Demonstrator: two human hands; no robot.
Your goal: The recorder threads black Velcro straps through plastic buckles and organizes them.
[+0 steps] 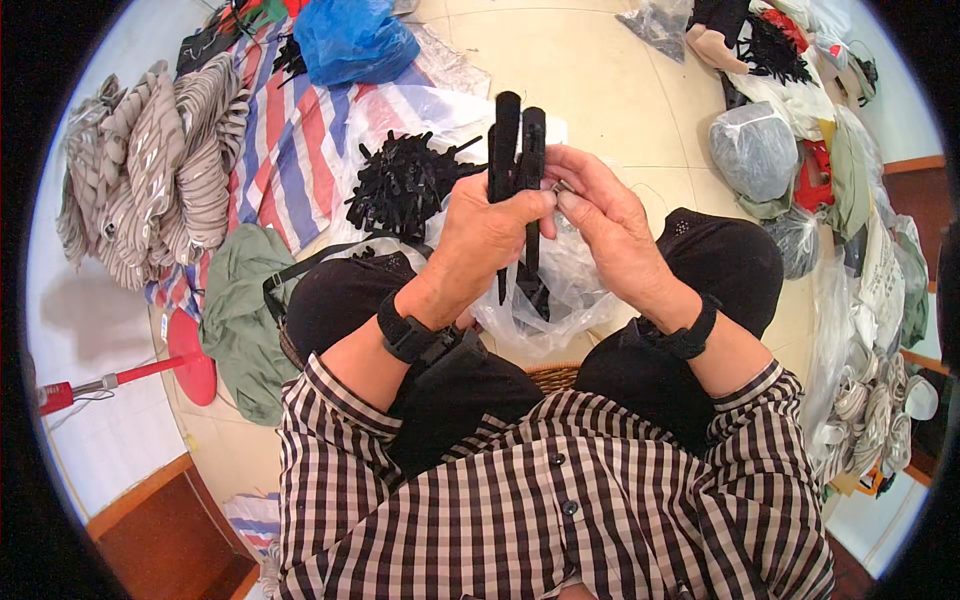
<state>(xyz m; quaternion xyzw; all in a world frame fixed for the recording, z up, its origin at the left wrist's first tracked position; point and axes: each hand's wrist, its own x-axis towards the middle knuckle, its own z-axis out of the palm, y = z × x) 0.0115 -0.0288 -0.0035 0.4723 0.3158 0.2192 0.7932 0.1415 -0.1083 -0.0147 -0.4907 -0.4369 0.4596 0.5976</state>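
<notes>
My left hand [470,232] is closed round a few black fabric straps [507,140], whose rounded ends stand up above the fist and whose tails hang below it. Close beside it, my right hand [615,215] has its thumb and fingers pinched together. A small silvery metal piece [560,187] shows between the thumb tips of both hands; its exact shape is too small to tell. Under the hands lies a crumpled clear plastic bag [570,300] between my knees, with black strips partly in it. To the left sits a heap of short black strips [400,185] on plastic sheeting.
Bundles of grey-beige striped webbing [150,170] lie at the left on a striped tarp [285,160]. A blue plastic bag [355,40] is at the back. Green cloth [245,320] and a red round base [192,355] are near my left knee. Filled bags [752,150] line the right.
</notes>
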